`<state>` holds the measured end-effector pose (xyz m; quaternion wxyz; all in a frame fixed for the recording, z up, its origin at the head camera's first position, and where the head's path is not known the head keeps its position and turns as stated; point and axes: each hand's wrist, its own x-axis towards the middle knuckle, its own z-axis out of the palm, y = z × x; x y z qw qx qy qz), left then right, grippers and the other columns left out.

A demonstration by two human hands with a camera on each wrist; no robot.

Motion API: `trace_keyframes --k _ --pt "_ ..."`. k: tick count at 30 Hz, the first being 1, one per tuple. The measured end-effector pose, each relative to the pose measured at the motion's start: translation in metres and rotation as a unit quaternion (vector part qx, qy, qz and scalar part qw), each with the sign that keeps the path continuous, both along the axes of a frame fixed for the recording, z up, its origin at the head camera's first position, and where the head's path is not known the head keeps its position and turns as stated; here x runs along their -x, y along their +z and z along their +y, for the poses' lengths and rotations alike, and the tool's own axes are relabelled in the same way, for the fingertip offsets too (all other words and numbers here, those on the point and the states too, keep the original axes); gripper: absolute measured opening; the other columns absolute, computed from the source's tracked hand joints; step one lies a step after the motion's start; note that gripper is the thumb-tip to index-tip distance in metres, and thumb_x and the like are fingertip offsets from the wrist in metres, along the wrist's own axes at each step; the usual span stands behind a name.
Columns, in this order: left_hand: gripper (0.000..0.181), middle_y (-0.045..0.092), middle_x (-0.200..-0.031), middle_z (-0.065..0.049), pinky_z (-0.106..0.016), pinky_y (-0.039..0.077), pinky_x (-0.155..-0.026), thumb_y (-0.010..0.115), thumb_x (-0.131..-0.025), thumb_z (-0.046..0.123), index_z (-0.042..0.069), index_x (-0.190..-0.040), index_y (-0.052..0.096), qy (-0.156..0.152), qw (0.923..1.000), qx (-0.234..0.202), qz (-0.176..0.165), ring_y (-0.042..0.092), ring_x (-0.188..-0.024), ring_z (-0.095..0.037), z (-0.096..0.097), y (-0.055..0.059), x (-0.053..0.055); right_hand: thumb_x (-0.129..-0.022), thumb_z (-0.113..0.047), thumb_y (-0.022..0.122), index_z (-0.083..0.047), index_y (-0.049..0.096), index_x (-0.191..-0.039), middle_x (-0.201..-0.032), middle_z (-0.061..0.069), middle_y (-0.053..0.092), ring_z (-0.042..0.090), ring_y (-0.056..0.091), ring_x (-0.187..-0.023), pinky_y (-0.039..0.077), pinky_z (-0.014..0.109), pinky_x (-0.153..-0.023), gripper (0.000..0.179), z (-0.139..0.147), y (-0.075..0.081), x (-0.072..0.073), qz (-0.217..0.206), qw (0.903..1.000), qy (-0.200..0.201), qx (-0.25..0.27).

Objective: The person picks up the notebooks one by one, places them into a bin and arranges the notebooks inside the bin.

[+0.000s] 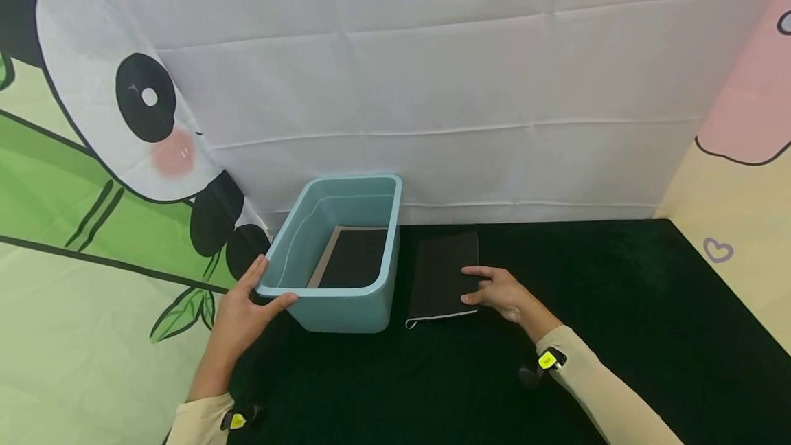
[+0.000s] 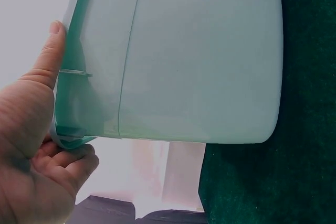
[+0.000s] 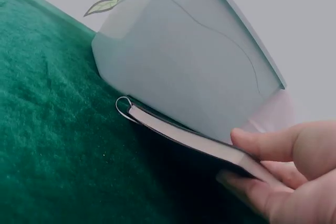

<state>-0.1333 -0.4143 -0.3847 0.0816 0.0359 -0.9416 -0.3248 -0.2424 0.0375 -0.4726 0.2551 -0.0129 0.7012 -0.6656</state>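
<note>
A blue plastic bin (image 1: 346,311) stands on the dark green cloth, left of the middle. My left hand (image 1: 239,314) grips the rim at its near left corner, thumb along the near edge; in the left wrist view the fingers (image 2: 79,163) curl round the corner. Inside the bin lies a flat black thing with a greyish-brown border (image 1: 355,257), perhaps another book. Just right of the bin is a black notebook (image 1: 441,273) with a ribbon loop at its near corner. My right hand (image 1: 502,294) pinches its right edge, thumb above and fingers below in the right wrist view (image 3: 283,169).
Dark green velvety cloth (image 1: 587,280) covers the table and stretches to the right. A white fabric backdrop (image 1: 445,88) rises directly behind the bin. Printed side cloths hang at both sides, with a panda face (image 1: 117,129) on the left.
</note>
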Motion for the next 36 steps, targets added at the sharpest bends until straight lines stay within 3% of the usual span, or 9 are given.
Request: trace_keyframes --k 3,7,12,15,19,24,28,33,36 --pt "0.101 0.017 -0.17 -0.009 -0.073 0.028 -0.112 0.076 -0.089 0.052 0.016 -0.164 0.019 0.0 1.0 -0.001 -0.002 0.027 -0.15 -0.049 0.0 0.0 0.001 -0.089 0.004 0.074 -0.004 0.045 -0.153 -0.161 0.035 0.025 0.048 0.034 -0.146 0.033 0.059 -0.117 0.07 0.002 -0.002 0.001 -0.003 0.9997 0.0 0.026" --pt "0.102 0.016 -0.17 -0.009 -0.073 0.028 -0.112 0.076 -0.089 0.052 0.017 -0.164 0.018 0.0 1.0 -0.005 -0.005 0.026 -0.15 -0.049 0.001 0.001 0.002 -0.092 0.004 0.071 -0.007 0.04 -0.157 -0.16 0.031 0.029 0.038 0.054 -0.131 0.03 0.059 -0.119 0.072 0.006 -0.004 0.001 -0.022 0.9964 -0.01 0.081" --pt "0.101 0.015 -0.171 -0.008 -0.073 0.027 -0.113 0.075 -0.089 0.053 0.018 -0.165 0.017 0.002 1.0 -0.004 -0.009 0.025 -0.151 -0.049 0.002 0.002 0.002 -0.095 0.001 0.068 -0.015 0.036 -0.16 -0.166 0.024 0.02 0.034 0.049 -0.136 0.021 0.062 -0.122 0.074 0.015 -0.003 0.0 -0.053 0.9895 -0.019 0.133" --pt "0.102 0.015 -0.171 -0.009 -0.073 0.027 -0.113 0.075 -0.089 0.054 0.019 -0.165 0.016 0.003 0.9999 -0.002 -0.013 0.024 -0.15 -0.049 0.003 0.002 0.002 -0.095 0.0 0.068 -0.018 0.035 -0.161 -0.164 0.023 0.028 0.033 0.054 -0.133 0.031 0.057 -0.119 0.075 0.02 0.0 -0.003 -0.063 0.9862 -0.024 0.151" --pt "0.103 0.016 -0.17 -0.011 -0.073 0.027 -0.112 0.075 -0.089 0.054 0.018 -0.165 0.016 0.003 0.9999 -0.003 -0.016 0.025 -0.15 -0.05 0.004 0.002 0.001 -0.095 0.002 0.069 -0.019 0.032 -0.162 -0.16 0.023 0.035 0.024 0.064 -0.119 0.051 0.038 -0.104 0.079 0.027 0.007 -0.006 -0.06 0.9832 -0.018 0.172" --pt "0.102 0.016 -0.17 -0.011 -0.073 0.027 -0.112 0.076 -0.089 0.053 0.017 -0.165 0.017 0.003 0.9999 -0.002 -0.011 0.025 -0.15 -0.05 0.002 0.003 0.0 -0.094 0.004 0.069 -0.018 0.031 -0.162 -0.155 0.022 0.042 0.021 0.069 -0.112 0.057 0.029 -0.094 0.081 0.035 0.018 -0.007 -0.044 0.9797 -0.008 0.196" --pt "0.102 0.015 -0.17 -0.01 -0.074 0.027 -0.112 0.076 -0.089 0.052 0.017 -0.165 0.017 0.003 0.9999 -0.003 -0.009 0.025 -0.15 -0.051 0.001 0.003 -0.001 -0.094 0.003 0.07 -0.02 0.033 -0.162 -0.158 0.02 0.037 0.017 0.07 -0.107 0.057 0.024 -0.091 0.081 0.039 0.028 -0.007 -0.035 0.9787 -0.006 0.202" --pt "0.103 0.015 -0.17 -0.011 -0.073 0.027 -0.112 0.076 -0.089 0.053 0.017 -0.165 0.016 0.005 0.9999 0.0 -0.012 0.025 -0.15 -0.05 0.001 0.003 0.0 -0.094 0.005 0.068 -0.021 0.033 -0.162 -0.165 0.02 0.019 0.008 0.067 -0.087 0.051 0.015 -0.073 0.081 0.045 0.041 -0.005 -0.022 0.9784 -0.013 0.205" --pt "0.103 0.016 -0.17 -0.011 -0.073 0.027 -0.112 0.076 -0.089 0.053 0.016 -0.165 0.016 0.005 0.9999 0.001 -0.013 0.025 -0.15 -0.05 0.001 0.003 0.0 -0.094 0.007 0.066 -0.019 0.031 -0.162 -0.167 0.021 0.016 0.006 0.066 -0.086 0.049 0.013 -0.069 0.081 0.049 0.05 -0.004 -0.01 0.9769 -0.011 0.213"
